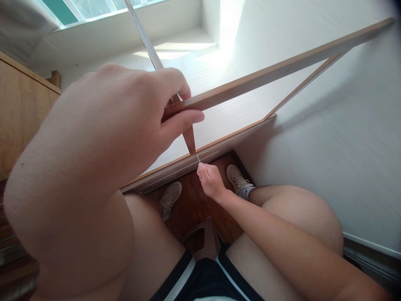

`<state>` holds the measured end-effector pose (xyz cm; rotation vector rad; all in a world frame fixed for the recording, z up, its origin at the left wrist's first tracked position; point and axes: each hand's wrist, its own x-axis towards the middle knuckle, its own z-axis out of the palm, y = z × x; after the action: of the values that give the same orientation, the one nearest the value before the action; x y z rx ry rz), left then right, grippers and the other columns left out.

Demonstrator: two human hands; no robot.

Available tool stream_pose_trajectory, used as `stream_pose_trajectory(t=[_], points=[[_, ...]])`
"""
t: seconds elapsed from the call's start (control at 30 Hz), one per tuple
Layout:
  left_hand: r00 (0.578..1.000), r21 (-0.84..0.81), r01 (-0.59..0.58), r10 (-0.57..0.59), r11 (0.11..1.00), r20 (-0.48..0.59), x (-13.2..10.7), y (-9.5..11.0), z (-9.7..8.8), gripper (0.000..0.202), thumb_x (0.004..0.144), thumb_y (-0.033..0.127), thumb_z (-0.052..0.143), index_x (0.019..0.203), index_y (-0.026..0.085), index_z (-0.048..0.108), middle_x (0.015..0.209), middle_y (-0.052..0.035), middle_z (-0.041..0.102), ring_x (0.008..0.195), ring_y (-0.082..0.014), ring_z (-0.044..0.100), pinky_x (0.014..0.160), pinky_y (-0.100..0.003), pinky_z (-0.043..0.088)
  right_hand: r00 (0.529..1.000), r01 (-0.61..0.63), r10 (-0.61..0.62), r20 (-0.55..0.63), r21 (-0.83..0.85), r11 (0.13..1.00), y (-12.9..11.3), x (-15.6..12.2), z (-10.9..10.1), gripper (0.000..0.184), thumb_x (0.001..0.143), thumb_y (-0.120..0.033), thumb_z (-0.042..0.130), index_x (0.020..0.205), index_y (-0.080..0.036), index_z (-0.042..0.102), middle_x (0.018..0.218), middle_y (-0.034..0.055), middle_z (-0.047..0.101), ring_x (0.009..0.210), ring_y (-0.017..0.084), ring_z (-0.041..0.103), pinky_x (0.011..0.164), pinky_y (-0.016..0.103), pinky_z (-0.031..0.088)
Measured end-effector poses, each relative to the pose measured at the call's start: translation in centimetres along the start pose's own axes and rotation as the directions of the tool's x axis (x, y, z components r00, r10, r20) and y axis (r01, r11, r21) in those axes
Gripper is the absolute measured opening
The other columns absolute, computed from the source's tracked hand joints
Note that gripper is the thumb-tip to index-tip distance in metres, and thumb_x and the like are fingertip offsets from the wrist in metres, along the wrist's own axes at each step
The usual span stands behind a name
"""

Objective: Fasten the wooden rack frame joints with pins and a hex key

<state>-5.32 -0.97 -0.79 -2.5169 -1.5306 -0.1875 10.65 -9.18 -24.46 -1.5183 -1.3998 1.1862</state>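
Note:
My left hand (134,108) is wrapped round the near end of a long brown wooden bar (266,73), thumb below and fingers above. From this grip a short tapered wooden upright (189,140) runs down to the front edge of the white sill (219,110). A second strip (145,39), pale and shiny in the light, slants up from behind the left hand. My right hand (209,179) is closed in a pinch on a thin light-coloured rod (198,158), whose far tip meets the foot of the upright. The rod's exact kind is too small to tell.
Another slanting wooden strip (303,85) joins the bar near the white wall (354,138) on the right. A wooden cabinet (25,121) stands left, below a grey curtain (26,29). Between my legs shows a stool seat (209,238) above the dark wood floor (200,205).

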Motion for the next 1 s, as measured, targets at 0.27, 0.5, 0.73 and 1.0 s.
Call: stream_pose_trajectory(t=[0.27,0.5,0.73,1.0], points=[[1.0,-0.02,0.015,-0.015,1.0,0.006,0.1,-0.3,0.0,0.064,0.094,0.076,0.03,0.125,0.031,0.063,0.081,-0.0004,0.056,0.089,-0.0294,0.07,0.083,-0.045,0.05,0.999,-0.044,0.043,0.01,0.21,0.977,1.0,0.2,0.7,0.047,0.101,-0.042,0.038,0.058,-0.023,0.042,0.05,-0.0025,0.042,0.048,0.012,0.04,0.05,0.027,0.029],[0.999,-0.027,-0.009,0.01,1.0,0.04,0.3,-0.4,-0.2,0.063,0.095,0.076,0.031,0.123,0.03,0.062,0.078,-0.0004,0.054,0.088,-0.0312,0.07,0.079,-0.046,0.051,1.0,-0.026,0.025,0.007,0.144,0.989,0.4,0.2,0.6,0.048,0.102,-0.042,0.034,0.058,-0.024,0.039,0.051,-0.0013,0.044,0.05,0.014,0.043,0.054,0.028,0.033],[1.0,0.0,0.016,-0.016,1.0,0.018,-0.1,-0.3,0.0,0.062,0.095,0.077,0.028,0.126,0.033,0.059,0.079,0.0005,0.054,0.09,-0.0286,0.07,0.083,-0.047,0.053,0.991,0.105,-0.038,0.124,-0.592,0.799,-1.7,0.6,-1.5,0.047,0.105,-0.032,0.031,0.073,-0.019,0.063,0.069,0.0067,0.069,0.065,0.019,0.062,0.062,0.03,0.033],[1.0,-0.033,0.008,-0.008,0.999,0.003,0.0,-0.2,0.1,0.06,0.096,0.076,0.031,0.12,0.032,0.063,0.08,-0.0005,0.057,0.08,-0.0252,0.067,0.08,-0.047,0.052,0.974,0.219,-0.064,0.219,-0.823,0.524,-3.2,0.7,-2.0,0.041,0.106,-0.024,0.035,0.089,-0.014,0.071,0.083,0.0137,0.078,0.077,0.027,0.074,0.06,0.029,0.037]])
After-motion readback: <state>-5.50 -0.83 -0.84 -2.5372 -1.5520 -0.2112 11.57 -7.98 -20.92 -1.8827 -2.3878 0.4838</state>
